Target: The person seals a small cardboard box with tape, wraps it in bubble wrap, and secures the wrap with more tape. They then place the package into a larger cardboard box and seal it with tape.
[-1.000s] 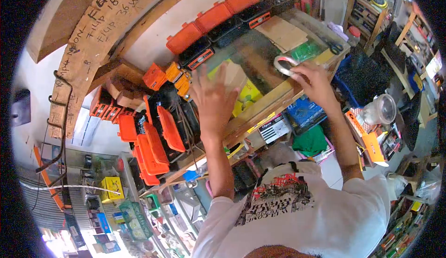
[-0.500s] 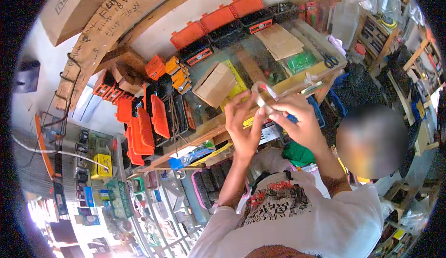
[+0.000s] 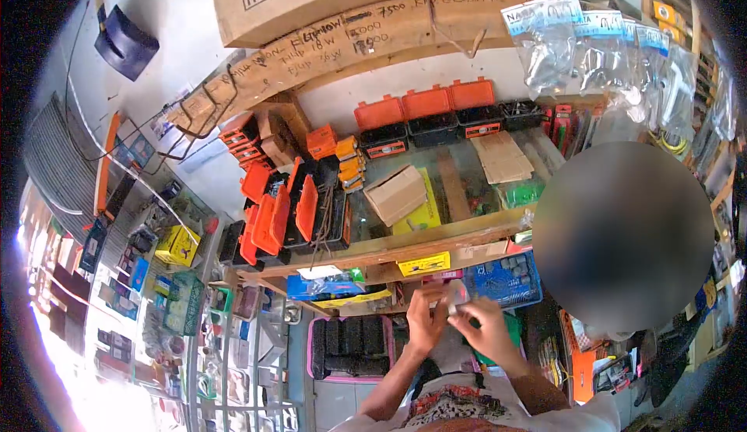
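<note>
Low in front of my chest, below the counter's wooden front edge, both hands meet at a small roll of tape [image 3: 459,293]. My left hand [image 3: 425,321] is closed on the roll, its fingers curled against the near side. My right hand [image 3: 489,329] has its thumb and index finger drawn together close to the roll's lower edge. Whatever is between those right fingertips is too small to make out. Part of the roll is hidden by the fingers.
A glass counter [image 3: 436,160] holds a cardboard box [image 3: 396,195], a flat cardboard sheet [image 3: 502,158] and several black cases with orange lids [image 3: 426,103]. Under its edge sits a blue basket [image 3: 506,280]. A person's blurred head [image 3: 622,234] is close on the right. Plastic packets [image 3: 545,47] hang above.
My hands have lowered with the tape roll from in front of the counter top to below its front edge. The view has turned, and the other person's head appears larger.
</note>
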`<state>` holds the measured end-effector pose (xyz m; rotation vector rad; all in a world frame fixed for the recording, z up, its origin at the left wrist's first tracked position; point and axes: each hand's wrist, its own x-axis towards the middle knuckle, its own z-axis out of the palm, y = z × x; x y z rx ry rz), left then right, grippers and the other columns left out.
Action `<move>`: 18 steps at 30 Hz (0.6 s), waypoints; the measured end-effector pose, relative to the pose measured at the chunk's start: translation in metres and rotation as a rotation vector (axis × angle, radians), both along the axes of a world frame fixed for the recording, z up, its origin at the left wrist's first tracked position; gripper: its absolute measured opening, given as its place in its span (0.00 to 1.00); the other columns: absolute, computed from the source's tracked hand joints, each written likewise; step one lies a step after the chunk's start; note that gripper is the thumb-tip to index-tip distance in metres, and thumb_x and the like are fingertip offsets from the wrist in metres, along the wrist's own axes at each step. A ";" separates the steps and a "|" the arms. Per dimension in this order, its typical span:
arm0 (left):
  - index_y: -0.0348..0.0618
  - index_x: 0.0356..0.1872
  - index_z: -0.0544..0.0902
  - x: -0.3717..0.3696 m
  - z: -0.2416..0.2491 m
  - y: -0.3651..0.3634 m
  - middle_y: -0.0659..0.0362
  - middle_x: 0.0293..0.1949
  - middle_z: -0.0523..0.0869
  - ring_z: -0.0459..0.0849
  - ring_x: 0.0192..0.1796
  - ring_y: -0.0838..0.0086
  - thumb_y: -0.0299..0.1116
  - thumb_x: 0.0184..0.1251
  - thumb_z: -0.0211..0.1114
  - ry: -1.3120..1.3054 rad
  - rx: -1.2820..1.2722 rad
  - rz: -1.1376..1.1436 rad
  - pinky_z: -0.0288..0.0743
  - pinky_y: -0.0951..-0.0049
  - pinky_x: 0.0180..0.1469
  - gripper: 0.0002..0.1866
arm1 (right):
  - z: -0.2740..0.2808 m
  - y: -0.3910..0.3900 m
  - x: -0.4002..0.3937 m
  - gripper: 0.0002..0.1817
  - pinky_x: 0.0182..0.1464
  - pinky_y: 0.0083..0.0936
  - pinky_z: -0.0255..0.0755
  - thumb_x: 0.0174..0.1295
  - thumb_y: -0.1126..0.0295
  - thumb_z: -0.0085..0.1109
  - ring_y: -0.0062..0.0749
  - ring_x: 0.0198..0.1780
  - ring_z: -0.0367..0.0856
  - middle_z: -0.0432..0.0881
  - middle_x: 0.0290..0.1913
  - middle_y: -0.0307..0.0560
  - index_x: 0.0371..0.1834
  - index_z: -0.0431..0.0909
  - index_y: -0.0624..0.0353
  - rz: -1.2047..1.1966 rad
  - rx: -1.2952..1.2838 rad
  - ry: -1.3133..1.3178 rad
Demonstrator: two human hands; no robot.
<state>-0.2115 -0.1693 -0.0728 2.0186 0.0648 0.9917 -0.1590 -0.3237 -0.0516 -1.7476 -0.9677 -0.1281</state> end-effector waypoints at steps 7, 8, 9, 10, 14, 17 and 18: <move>0.40 0.49 0.80 -0.074 -0.055 -0.008 0.49 0.45 0.86 0.87 0.46 0.51 0.22 0.67 0.66 0.293 -0.056 -0.193 0.82 0.59 0.48 0.11 | -0.062 -0.025 -0.059 0.23 0.39 0.35 0.75 0.69 0.51 0.63 0.43 0.31 0.83 0.83 0.27 0.55 0.33 0.85 0.64 0.348 -0.379 0.403; 0.40 0.49 0.80 -0.085 -0.064 -0.008 0.49 0.45 0.86 0.88 0.45 0.52 0.22 0.67 0.65 0.344 -0.055 -0.209 0.82 0.58 0.47 0.11 | -0.071 -0.031 -0.069 0.24 0.37 0.31 0.75 0.70 0.51 0.63 0.38 0.29 0.82 0.82 0.25 0.54 0.31 0.84 0.65 0.371 -0.441 0.486; 0.39 0.49 0.79 -0.095 -0.074 -0.008 0.49 0.45 0.87 0.88 0.45 0.52 0.22 0.67 0.65 0.395 -0.054 -0.222 0.83 0.58 0.45 0.11 | -0.084 -0.035 -0.077 0.24 0.38 0.31 0.74 0.70 0.50 0.63 0.36 0.29 0.82 0.82 0.26 0.53 0.31 0.85 0.65 0.379 -0.460 0.523; 0.39 0.49 0.79 -0.106 -0.085 -0.009 0.50 0.44 0.87 0.89 0.44 0.52 0.22 0.67 0.64 0.447 -0.048 -0.233 0.84 0.58 0.44 0.11 | -0.096 -0.038 -0.085 0.25 0.38 0.31 0.74 0.70 0.49 0.63 0.34 0.29 0.82 0.83 0.26 0.51 0.32 0.85 0.64 0.389 -0.476 0.559; 0.38 0.49 0.78 -0.131 -0.113 -0.019 0.49 0.42 0.89 0.90 0.43 0.50 0.24 0.68 0.64 0.542 -0.070 -0.187 0.85 0.58 0.42 0.11 | -0.108 -0.039 -0.098 0.26 0.39 0.30 0.74 0.69 0.44 0.62 0.26 0.31 0.80 0.84 0.27 0.43 0.33 0.86 0.61 0.449 -0.502 0.765; 0.38 0.51 0.74 -0.148 -0.180 -0.025 0.47 0.42 0.88 0.89 0.43 0.47 0.27 0.72 0.61 0.523 -0.343 -0.146 0.84 0.58 0.41 0.11 | -0.090 -0.041 -0.103 0.28 0.40 0.28 0.74 0.68 0.41 0.62 0.23 0.34 0.79 0.84 0.29 0.39 0.34 0.86 0.61 0.537 -0.392 0.871; 0.39 0.51 0.73 -0.147 -0.175 -0.024 0.46 0.41 0.88 0.89 0.42 0.46 0.27 0.73 0.61 0.578 -0.404 -0.169 0.84 0.57 0.40 0.10 | -0.098 -0.043 -0.102 0.29 0.40 0.28 0.73 0.68 0.40 0.61 0.23 0.34 0.79 0.84 0.29 0.39 0.35 0.86 0.61 0.523 -0.437 0.867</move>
